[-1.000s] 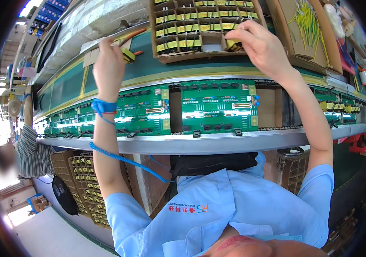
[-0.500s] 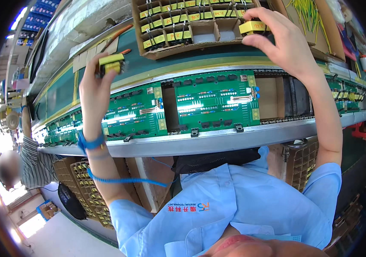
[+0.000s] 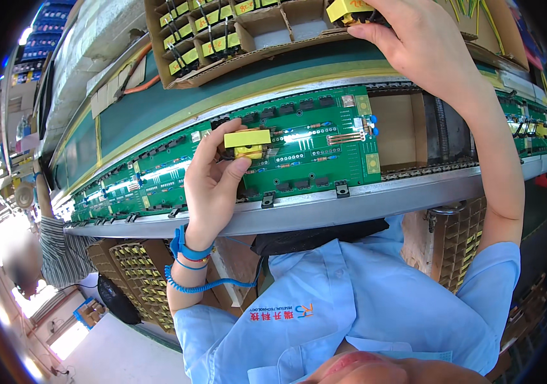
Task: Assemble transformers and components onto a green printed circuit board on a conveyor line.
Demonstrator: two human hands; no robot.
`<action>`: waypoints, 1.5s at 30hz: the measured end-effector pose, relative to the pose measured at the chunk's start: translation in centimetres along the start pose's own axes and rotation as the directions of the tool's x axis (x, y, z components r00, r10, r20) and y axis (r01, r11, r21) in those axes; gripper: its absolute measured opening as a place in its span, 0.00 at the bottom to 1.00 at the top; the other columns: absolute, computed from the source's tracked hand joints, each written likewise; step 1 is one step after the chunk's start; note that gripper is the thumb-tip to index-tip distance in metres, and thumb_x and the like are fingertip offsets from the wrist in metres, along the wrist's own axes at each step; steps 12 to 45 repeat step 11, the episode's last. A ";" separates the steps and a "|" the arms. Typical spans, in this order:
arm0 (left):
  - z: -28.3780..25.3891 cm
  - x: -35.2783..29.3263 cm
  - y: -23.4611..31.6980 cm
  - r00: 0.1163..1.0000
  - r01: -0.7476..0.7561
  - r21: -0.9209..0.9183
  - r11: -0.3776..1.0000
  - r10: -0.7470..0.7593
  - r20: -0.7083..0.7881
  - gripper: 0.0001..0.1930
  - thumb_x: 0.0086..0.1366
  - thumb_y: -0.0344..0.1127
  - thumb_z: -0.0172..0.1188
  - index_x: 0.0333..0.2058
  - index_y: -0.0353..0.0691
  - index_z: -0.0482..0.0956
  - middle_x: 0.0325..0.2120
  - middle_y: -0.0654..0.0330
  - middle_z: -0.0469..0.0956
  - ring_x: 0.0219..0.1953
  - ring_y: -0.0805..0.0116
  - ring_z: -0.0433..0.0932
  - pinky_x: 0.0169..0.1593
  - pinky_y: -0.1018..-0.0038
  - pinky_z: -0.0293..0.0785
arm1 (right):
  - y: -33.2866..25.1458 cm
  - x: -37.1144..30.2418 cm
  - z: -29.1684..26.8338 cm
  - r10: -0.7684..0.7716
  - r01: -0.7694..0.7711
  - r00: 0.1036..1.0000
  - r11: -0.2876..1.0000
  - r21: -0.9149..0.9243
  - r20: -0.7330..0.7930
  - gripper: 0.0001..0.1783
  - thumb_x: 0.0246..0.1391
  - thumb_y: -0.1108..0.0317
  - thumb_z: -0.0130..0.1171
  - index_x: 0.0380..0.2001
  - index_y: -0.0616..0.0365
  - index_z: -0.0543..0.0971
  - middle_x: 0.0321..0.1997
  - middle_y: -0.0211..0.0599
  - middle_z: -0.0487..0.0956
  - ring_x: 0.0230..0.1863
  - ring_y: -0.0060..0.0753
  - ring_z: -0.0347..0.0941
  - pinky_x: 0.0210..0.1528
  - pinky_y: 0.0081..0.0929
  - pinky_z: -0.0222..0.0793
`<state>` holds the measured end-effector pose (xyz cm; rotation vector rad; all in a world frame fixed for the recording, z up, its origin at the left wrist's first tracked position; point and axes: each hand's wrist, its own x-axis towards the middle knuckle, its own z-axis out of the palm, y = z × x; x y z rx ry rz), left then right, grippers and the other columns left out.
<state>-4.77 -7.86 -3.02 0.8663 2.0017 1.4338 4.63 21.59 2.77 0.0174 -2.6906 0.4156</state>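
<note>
In my left hand, thumb and fingers grip a yellow-taped transformer by its sides. Its pins point right, and it hangs just above the left part of a green circuit board; whether it touches the board I cannot tell. The board carries black parts along its edges, resistors and rows of holes. At the upper right, my right hand is closed on a second yellow transformer, at the near right side of a divided cardboard box. Similar transformers with black leads fill several of the box's cells.
More green boards line the conveyor to the left, bordered by a metal rail. A blue coiled cord runs from my left wristband. Yellow-green wires lie in a box at upper right. A person in a striped sleeve is at far left.
My left hand has come right and down with its transformer, over the board. The right hand, still holding its transformer, has moved slightly up and left. Boards and box appear shifted left.
</note>
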 end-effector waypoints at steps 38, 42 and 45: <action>-0.7 0.0 -0.1 0.999 0.014 0.057 0.998 -0.016 0.038 0.25 0.61 0.19 0.57 0.57 0.36 0.68 0.50 0.55 0.72 0.47 0.69 0.76 0.44 0.79 0.77 | 0.6 -0.3 0.4 -0.077 0.079 0.995 0.997 0.017 -0.062 0.25 0.45 0.76 0.65 0.49 0.54 0.71 0.39 0.40 0.71 0.37 0.43 0.72 0.36 0.34 0.69; -0.7 0.0 -0.1 0.999 0.014 0.057 0.998 -0.016 0.038 0.25 0.61 0.19 0.57 0.57 0.36 0.68 0.50 0.55 0.72 0.47 0.69 0.76 0.44 0.79 0.77 | 0.6 -0.3 0.4 -0.077 0.079 0.995 0.997 0.017 -0.062 0.25 0.45 0.76 0.65 0.49 0.54 0.71 0.39 0.40 0.71 0.37 0.43 0.72 0.36 0.34 0.69; -0.7 0.0 -0.1 0.999 0.014 0.057 0.998 -0.016 0.038 0.25 0.61 0.19 0.57 0.57 0.36 0.68 0.50 0.55 0.72 0.47 0.69 0.76 0.44 0.79 0.77 | 0.6 -0.3 0.4 -0.077 0.079 0.995 0.997 0.017 -0.062 0.25 0.45 0.76 0.65 0.49 0.54 0.71 0.39 0.40 0.71 0.37 0.43 0.72 0.36 0.34 0.69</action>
